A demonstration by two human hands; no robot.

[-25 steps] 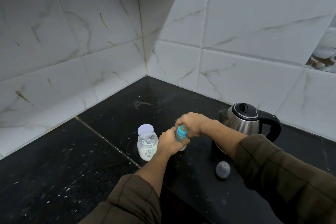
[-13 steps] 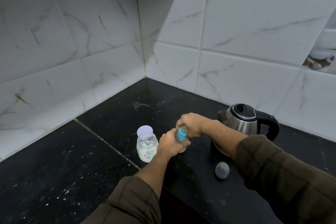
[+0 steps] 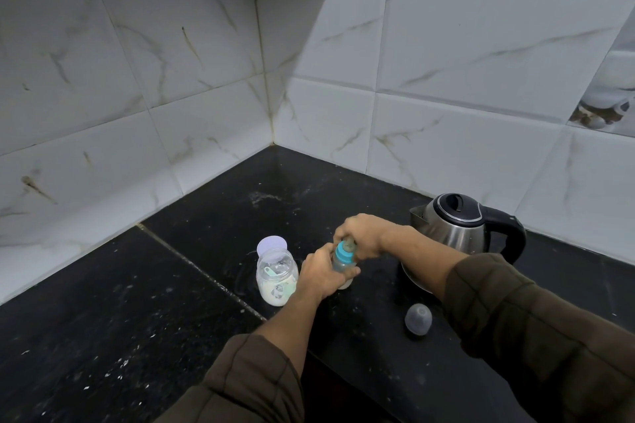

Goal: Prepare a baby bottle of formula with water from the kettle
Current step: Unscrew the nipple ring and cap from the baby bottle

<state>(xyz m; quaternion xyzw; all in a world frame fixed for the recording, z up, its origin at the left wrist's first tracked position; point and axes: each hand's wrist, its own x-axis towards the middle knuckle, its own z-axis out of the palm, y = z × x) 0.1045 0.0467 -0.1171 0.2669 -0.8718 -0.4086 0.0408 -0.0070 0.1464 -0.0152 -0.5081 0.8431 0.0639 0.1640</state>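
Clear plastic dome cap (image 3: pixel 418 318) nearest, loose on black speckled stone counter (image 3: pixel 137 319). Small clear baby bottle w/ teal screw collar (image 3: pixel 343 256) upright mid-counter. Our left hand (image 3: pixel 323 276) wraps its body, right hand (image 3: pixel 360 233) curls over teat + collar. We judge it light, stiff, smooth, teat soft, so grip body, twist at collar. Clear plastic formula jar (image 3: pixel 276 276) just left, steel kettle w/ black handle (image 3: pixel 457 227) behind right. No writing legible — jar print too small.

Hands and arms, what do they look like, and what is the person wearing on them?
Both the left hand and the right hand are bare: no gloves, no ring or watch showing. The left sleeve and right sleeve are dark olive-brown cloth with a faint grid of thin lines, ending partway up the forearms.
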